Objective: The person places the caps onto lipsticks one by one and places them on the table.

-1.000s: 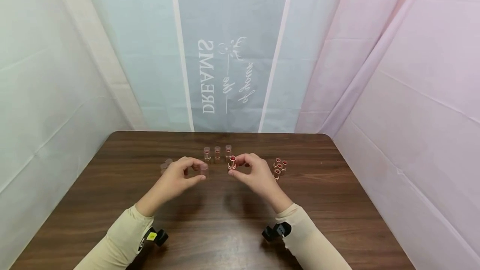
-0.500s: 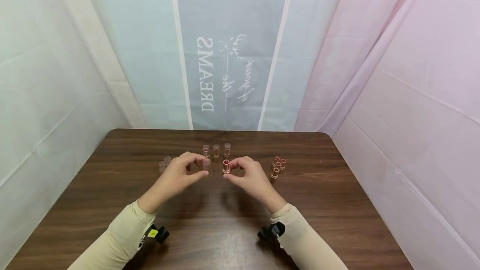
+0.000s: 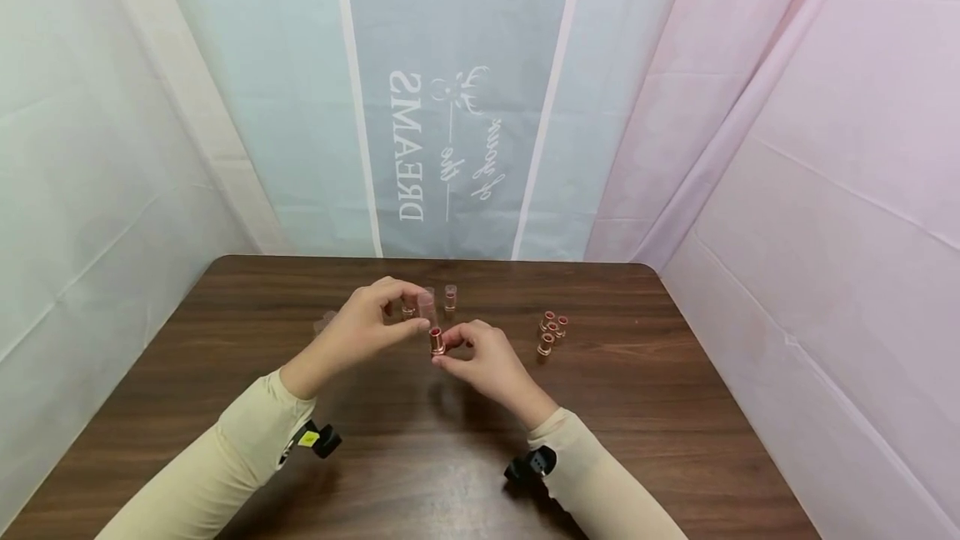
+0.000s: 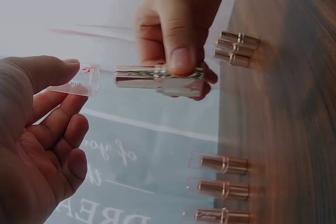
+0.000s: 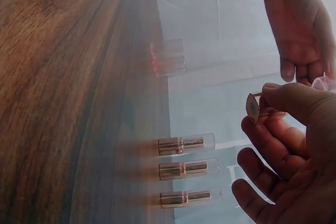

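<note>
My left hand (image 3: 356,327) pinches a clear plastic cap (image 4: 88,81) between thumb and fingers. Just below it in the head view, my right hand (image 3: 487,367) holds a gold lipstick tube (image 3: 437,343) upright, its red tip showing at the top. The left wrist view shows a small gap between the cap's open end and the lipstick (image 4: 139,77), the two roughly in line. Behind the hands stands a row of capped lipsticks (image 5: 184,170), partly covered by the left hand in the head view.
Several uncapped lipsticks (image 3: 546,345) stand in a cluster on the right of the brown wooden table (image 3: 637,407). Loose clear caps (image 5: 169,57) stand at the left, mostly hidden behind the left hand in the head view. Fabric curtains (image 3: 465,15) surround the table.
Both hands have come closer together. The right hand has moved left with the lipstick, and the left hand has moved right and up, bringing the cap above the lipstick.
</note>
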{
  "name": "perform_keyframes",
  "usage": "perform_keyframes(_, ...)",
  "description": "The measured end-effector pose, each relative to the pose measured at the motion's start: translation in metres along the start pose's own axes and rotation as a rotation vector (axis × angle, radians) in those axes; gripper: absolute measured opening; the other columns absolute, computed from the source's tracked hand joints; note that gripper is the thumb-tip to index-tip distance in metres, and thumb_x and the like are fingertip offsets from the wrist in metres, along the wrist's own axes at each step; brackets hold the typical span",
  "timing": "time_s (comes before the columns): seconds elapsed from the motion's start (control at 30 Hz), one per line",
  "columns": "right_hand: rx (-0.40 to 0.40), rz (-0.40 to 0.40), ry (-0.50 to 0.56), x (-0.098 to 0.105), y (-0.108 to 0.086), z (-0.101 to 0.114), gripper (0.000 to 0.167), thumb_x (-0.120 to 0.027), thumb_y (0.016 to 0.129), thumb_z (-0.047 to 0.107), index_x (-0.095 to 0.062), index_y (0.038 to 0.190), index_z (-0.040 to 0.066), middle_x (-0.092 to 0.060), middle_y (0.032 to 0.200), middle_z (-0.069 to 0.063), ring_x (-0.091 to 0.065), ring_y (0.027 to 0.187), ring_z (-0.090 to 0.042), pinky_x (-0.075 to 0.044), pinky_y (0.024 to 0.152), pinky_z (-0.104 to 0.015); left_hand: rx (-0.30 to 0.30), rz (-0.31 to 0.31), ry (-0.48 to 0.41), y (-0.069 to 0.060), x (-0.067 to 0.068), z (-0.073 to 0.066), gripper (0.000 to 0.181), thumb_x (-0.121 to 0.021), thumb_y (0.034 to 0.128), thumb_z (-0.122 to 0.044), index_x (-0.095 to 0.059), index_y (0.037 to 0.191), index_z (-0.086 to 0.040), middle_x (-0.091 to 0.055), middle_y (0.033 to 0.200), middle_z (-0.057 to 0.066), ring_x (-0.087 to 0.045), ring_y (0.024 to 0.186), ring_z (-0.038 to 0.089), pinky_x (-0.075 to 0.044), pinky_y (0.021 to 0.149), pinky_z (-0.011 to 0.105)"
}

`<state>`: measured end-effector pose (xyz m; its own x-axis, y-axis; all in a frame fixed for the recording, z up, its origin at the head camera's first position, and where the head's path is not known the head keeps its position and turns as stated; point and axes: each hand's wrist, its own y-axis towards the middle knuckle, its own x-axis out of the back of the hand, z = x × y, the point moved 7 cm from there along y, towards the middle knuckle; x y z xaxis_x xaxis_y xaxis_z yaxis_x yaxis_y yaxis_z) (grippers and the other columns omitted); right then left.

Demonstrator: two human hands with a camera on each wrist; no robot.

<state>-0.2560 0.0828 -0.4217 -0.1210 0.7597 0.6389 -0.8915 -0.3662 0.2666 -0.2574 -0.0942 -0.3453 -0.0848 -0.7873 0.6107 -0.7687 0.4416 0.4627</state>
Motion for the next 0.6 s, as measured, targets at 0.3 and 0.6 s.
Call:
perform_keyframes(0.3,0.028,-0.028,-0.043,0.007,0.0,0.007,0.013,-0.084,0.087,0.028,-0.075,0.095,0.025,-0.068,0.096,0.012,-0.063,0.096,-0.006,-0.054,0.087,-0.031,0.004,0.06,-0.026,-0.001,-0.015,0.0,0.024,-0.083,0.0885,-0.02,-0.073,0.11,-0.021,-0.068,0.11,-0.005,-0.063,0.099,0.017,-0.054,0.079,0.038)
perform_keyframes(0.6,0.062,-0.065,-0.004,0.012,-0.001,0.011,0.013,-0.084,0.087,0.026,-0.075,0.096,0.024,-0.069,0.096,0.013,-0.064,0.097,-0.005,-0.055,0.089,-0.038,-0.001,0.09,0.003,-0.001,-0.024,0.0,0.023,-0.083,0.0882,-0.019,-0.073,0.108,-0.025,-0.066,0.101,-0.01,-0.06,0.093,0.011,-0.047,0.075,0.03)
